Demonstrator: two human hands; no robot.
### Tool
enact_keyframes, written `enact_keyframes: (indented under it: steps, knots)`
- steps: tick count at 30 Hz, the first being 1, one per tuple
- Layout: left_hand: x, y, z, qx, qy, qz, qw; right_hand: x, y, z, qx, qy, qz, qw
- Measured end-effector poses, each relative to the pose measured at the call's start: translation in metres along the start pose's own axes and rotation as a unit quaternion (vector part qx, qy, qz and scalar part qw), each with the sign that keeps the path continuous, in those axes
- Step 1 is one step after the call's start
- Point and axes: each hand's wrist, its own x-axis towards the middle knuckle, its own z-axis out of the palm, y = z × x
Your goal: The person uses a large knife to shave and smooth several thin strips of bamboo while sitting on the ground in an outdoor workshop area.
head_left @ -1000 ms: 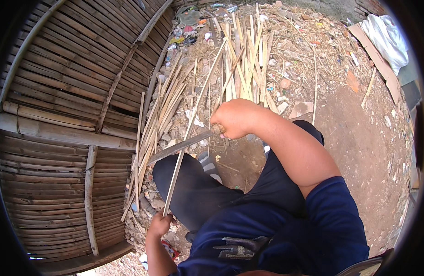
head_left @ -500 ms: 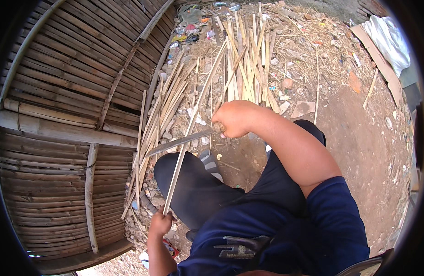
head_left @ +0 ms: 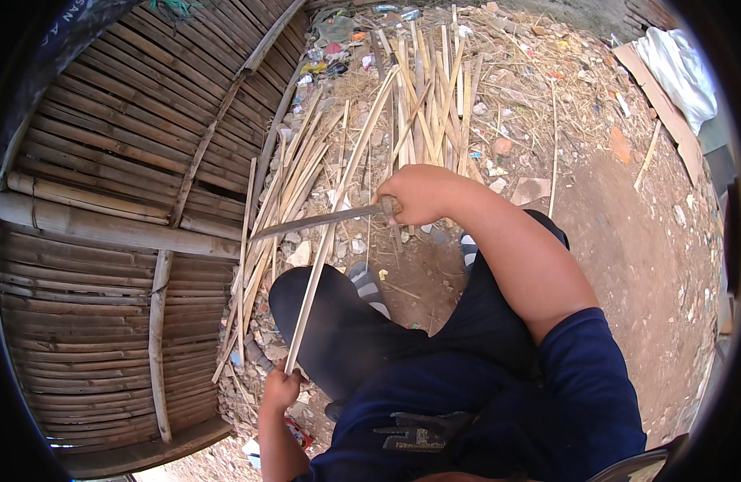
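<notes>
- "how is the strip (head_left: 310, 299) looking?"
- "it's looking long, thin and pale, running from seven o'clock up towards twelve."
- "and the hands?"
- "the left hand (head_left: 281, 389) is gripping its near end at seven. the right hand (head_left: 417, 195), towards one, is clasping a long knife (head_left: 306, 222), whose grey blade is pointing to nine and crossing the strip."

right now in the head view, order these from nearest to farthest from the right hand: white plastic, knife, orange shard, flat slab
1. Knife: gripped in the right hand, extending to its left.
2. Flat slab: to the right of that hand.
3. Orange shard: farther right and higher in the view.
4. White plastic: toward the upper right edge.
</notes>
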Motion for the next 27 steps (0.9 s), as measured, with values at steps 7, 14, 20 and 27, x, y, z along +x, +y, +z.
enact_keyframes:
  steps: [7, 14, 20, 27]
  knots:
    - [-0.008, 0.006, -0.005, 0.019, 0.031, 0.018, 0.999, 0.003, -0.014, -0.016, -0.048, -0.03, 0.032, 0.998]
    - [-0.009, 0.007, -0.01, 0.004, 0.017, -0.011, 1.0, 0.016, 0.04, -0.006, -0.007, 0.087, 0.069, 0.994]
    - [-0.009, 0.015, -0.009, 0.017, 0.002, -0.009, 1.0, 0.007, -0.031, 0.009, -0.067, -0.048, -0.044, 0.996]
    - [-0.015, 0.018, -0.007, 0.032, 0.029, -0.01, 0.999, 0.009, -0.001, -0.02, -0.047, -0.015, 0.083, 0.995]
